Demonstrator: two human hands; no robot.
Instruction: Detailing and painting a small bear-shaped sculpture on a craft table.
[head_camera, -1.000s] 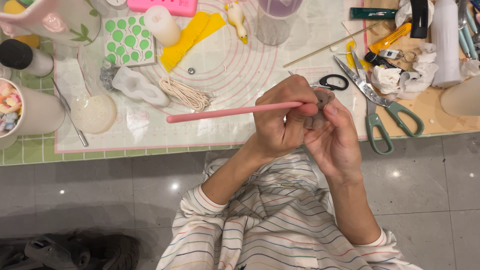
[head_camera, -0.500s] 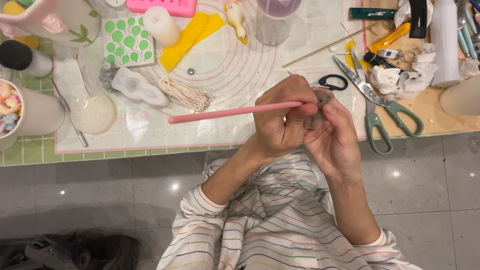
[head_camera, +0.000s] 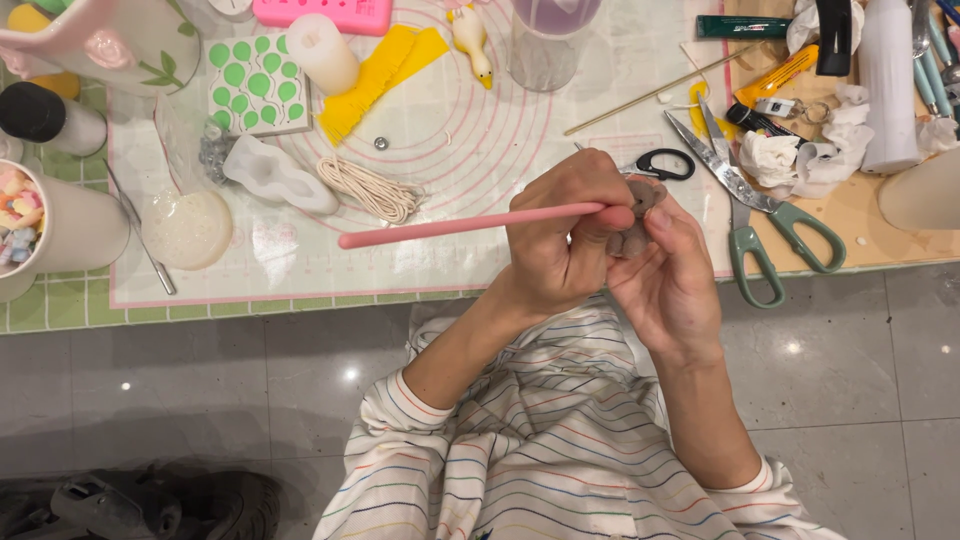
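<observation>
Grey floor tiles run below a cluttered craft table (head_camera: 60, 310), whose middle is covered by a white silicone mat (head_camera: 470, 130) printed with pink circles. You work just off its near edge, above your lap and striped shirt. Your left hand (head_camera: 560, 240) is closed around a long pink modelling tool (head_camera: 450, 228), fingers wrapped near its right end so the slim shaft sticks out leftward over the mat. Your right hand (head_camera: 670, 280) cups a small grey-brown clay piece (head_camera: 635, 215), pinched between thumb and fingertips, and the tool's working end meets it there. That piece looks soft and light, easily dented, so I judge it wants a gentle hold by its sides with the palm behind it, never a squeeze across the shaped face; how firm it has become I cannot tell. The tool looks stiff and light, and a hold close to the tip should give you the finest control. On the mat lie a coil of cream cord (head_camera: 370, 188), a white mould (head_camera: 275, 175) and a yellow fringed paper strip (head_camera: 375, 70); green-handled scissors (head_camera: 770, 210) rest just to the right of your hands, apart from them.
</observation>
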